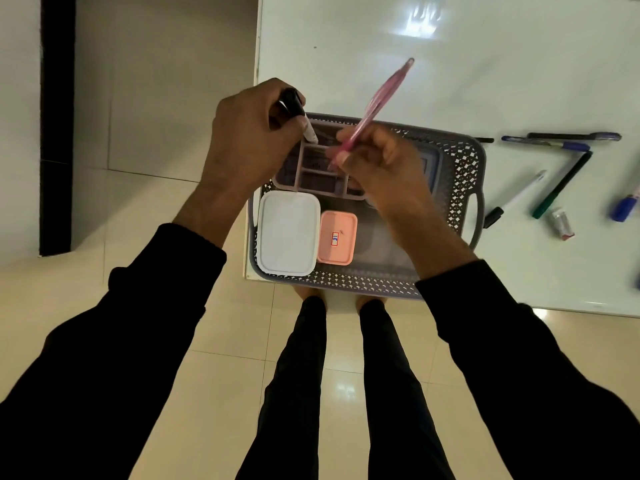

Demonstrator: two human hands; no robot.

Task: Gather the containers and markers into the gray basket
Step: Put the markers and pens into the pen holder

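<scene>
Head view, near to far: black sleeves and trousers over cream floor tiles, then the gray basket [464,174] sitting at the table's [485,64] near left corner. Inside, along the near wall, a white lidded container [289,233] with a smaller pink lidded container [337,242] touching its right side, a small label on the pink lid. Behind them, a purple divided tray [317,178], its compartments dim and partly hidden by both hands, contents impossible to tell. Above the tray, left hand [249,140] curled round a white marker with a black cap [294,109], cap up, tip angled down toward the tray's far left compartment. Right hand [377,168] pinching the lower end of a pink pen [381,95], barrel slanting up and away over the basket's far rim. Further right on the table, well apart from the basket, loose pens and markers: blue pens [554,145], a green marker [562,185], a white marker with black cap [516,199], a blue-capped marker [625,207], a small tube [562,223].
</scene>
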